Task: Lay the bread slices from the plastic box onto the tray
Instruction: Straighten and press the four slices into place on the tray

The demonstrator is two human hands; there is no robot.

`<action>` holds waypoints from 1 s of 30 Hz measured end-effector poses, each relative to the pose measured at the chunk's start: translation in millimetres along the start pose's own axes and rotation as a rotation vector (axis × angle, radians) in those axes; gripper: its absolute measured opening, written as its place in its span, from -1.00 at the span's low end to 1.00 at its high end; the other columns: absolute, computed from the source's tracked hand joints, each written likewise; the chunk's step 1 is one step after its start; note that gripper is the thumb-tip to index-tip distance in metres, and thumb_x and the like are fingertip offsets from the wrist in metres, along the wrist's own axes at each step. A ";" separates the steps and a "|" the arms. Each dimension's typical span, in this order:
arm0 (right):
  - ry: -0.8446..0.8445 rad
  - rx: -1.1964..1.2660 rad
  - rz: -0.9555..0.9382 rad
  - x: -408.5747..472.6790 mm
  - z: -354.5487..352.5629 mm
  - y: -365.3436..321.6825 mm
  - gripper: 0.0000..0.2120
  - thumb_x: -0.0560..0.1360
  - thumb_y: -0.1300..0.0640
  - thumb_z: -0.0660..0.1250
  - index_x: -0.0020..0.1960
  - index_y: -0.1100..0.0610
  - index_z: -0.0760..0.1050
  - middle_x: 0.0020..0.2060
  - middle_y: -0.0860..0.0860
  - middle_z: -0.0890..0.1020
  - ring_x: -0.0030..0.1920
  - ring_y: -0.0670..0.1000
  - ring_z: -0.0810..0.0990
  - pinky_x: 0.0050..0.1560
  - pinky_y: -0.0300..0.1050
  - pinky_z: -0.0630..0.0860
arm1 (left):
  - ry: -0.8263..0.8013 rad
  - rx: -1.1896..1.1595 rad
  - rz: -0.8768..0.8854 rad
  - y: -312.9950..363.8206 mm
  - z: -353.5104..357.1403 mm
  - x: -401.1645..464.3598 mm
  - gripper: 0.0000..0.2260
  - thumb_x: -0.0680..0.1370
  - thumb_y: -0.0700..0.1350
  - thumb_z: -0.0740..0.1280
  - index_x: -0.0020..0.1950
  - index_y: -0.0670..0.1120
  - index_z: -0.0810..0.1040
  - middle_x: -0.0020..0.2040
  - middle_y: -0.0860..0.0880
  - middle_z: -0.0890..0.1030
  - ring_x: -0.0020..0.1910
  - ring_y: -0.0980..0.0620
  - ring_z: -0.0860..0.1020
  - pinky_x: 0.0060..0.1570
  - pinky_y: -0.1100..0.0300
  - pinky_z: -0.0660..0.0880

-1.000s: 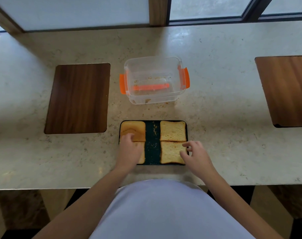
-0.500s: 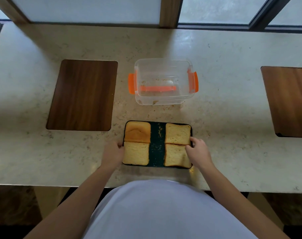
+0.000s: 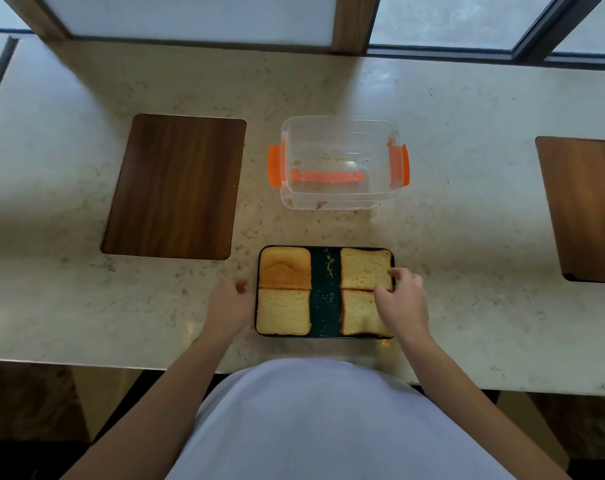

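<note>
A black tray (image 3: 325,306) lies near the counter's front edge with a bread slice in each corner: a browner crust slice (image 3: 284,268) far left, a pale slice (image 3: 283,311) near left, another (image 3: 363,268) far right, and one (image 3: 358,315) near right. My left hand (image 3: 229,308) rests with curled fingers against the tray's left edge and holds nothing. Over the tray's right side, my right hand (image 3: 399,301) pinches the near right corner of the far right slice between thumb and forefinger. The clear plastic box (image 3: 341,202) with orange clips stands behind the tray and holds only crumbs.
A dark wooden board (image 3: 174,187) lies on the pale stone counter (image 3: 467,220) to the left, and another (image 3: 585,209) at the right edge. Crumbs lie scattered around the box. A window frame runs behind the counter.
My left hand slid off the near left slice to the tray's left edge. My right hand moved up from the near right slice to the far right slice's corner. The camera view shifted slightly.
</note>
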State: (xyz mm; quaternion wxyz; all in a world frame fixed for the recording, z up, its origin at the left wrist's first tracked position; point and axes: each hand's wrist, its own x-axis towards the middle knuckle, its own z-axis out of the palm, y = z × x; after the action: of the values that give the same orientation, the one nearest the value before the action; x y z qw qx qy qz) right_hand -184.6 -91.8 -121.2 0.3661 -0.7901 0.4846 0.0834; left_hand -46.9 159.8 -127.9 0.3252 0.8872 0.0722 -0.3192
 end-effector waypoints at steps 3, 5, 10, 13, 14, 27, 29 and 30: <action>-0.187 0.119 -0.057 -8.8 20.1 -20.6 -0.58 0.57 0.14 0.31 0.42 0.11 0.43 0.22 0.01 0.56 -0.07 -0.16 0.56 -0.22 -0.34 0.52 | -0.085 -0.195 -0.015 4.2 -5.9 0.5 -0.73 0.53 -0.13 0.28 0.17 -0.16 0.64 0.03 -0.08 0.64 0.06 -0.05 0.61 0.19 -0.07 0.55; -0.379 0.188 -0.023 -14.4 34.0 -34.2 -0.53 0.58 0.12 0.32 0.47 0.10 0.39 0.26 0.01 0.56 -0.03 -0.15 0.56 -0.10 -0.26 0.61 | -0.168 -0.260 -0.038 11.0 -5.4 -1.8 -0.84 0.53 -0.06 0.26 -0.11 -0.11 0.58 -0.15 -0.09 0.55 -0.11 -0.03 0.56 0.00 0.04 0.57; -0.558 0.216 0.074 -16.9 57.9 -54.9 -0.43 0.58 0.17 0.33 0.55 0.13 0.28 0.45 0.09 0.44 0.33 0.10 0.49 0.33 0.12 0.51 | -0.145 -0.480 -0.242 21.8 -1.5 3.1 -0.76 0.62 -0.04 0.18 -0.08 -0.13 0.57 -0.12 -0.11 0.60 -0.15 -0.04 0.58 -0.14 0.11 0.56; -0.569 0.215 0.098 -14.5 65.3 -59.4 -0.44 0.57 0.17 0.33 0.54 0.14 0.30 0.40 0.08 0.49 0.29 0.10 0.51 0.32 0.12 0.52 | -0.135 -0.529 -0.286 22.9 -0.8 4.2 -0.63 0.65 0.09 0.12 0.09 -0.16 0.58 0.00 -0.13 0.60 0.00 -0.09 0.59 -0.06 0.07 0.58; -0.570 0.211 0.102 -14.3 66.5 -60.6 -0.45 0.57 0.17 0.33 0.53 0.14 0.31 0.38 0.08 0.50 0.27 0.09 0.52 0.31 0.12 0.53 | -0.132 -0.527 -0.288 23.3 0.0 4.5 -0.60 0.66 0.12 0.11 0.11 -0.16 0.58 0.01 -0.12 0.60 0.00 -0.08 0.58 -0.06 0.07 0.58; -0.575 0.269 0.169 -15.0 61.7 -65.1 -0.46 0.56 0.13 0.35 0.51 0.14 0.32 -0.09 -0.03 0.54 -0.15 -0.07 0.55 0.21 0.12 0.61 | -0.221 -0.392 -0.232 32.9 6.3 10.2 -0.75 0.53 0.17 0.28 -0.06 0.01 0.58 -0.05 -0.03 0.64 -0.09 0.04 0.60 -0.28 0.15 0.47; -0.558 0.261 0.164 -14.5 59.8 -63.0 -0.45 0.56 0.12 0.34 0.51 0.14 0.32 -0.11 -0.03 0.55 -0.16 -0.07 0.55 0.21 0.15 0.60 | -0.228 -0.401 -0.228 32.6 10.4 9.7 -0.76 0.53 0.14 0.29 -0.07 -0.01 0.59 -0.10 -0.01 0.64 -0.13 0.05 0.61 -0.31 0.18 0.47; -0.551 0.253 0.159 -14.5 59.0 -62.0 -0.45 0.55 0.11 0.33 0.52 0.14 0.32 -0.12 -0.03 0.55 -0.15 -0.07 0.57 0.20 0.16 0.60 | -0.232 -0.396 -0.232 33.1 11.8 9.3 -0.74 0.53 0.13 0.29 -0.06 -0.04 0.59 -0.11 -0.02 0.62 -0.14 0.04 0.60 -0.31 0.18 0.47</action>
State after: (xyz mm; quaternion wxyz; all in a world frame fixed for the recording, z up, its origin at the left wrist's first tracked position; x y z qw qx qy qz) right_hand -127.7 -26.4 -125.7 0.5715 -0.6456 0.4337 0.2617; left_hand -34.7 125.9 -123.0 0.4599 0.7494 0.1968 -0.4338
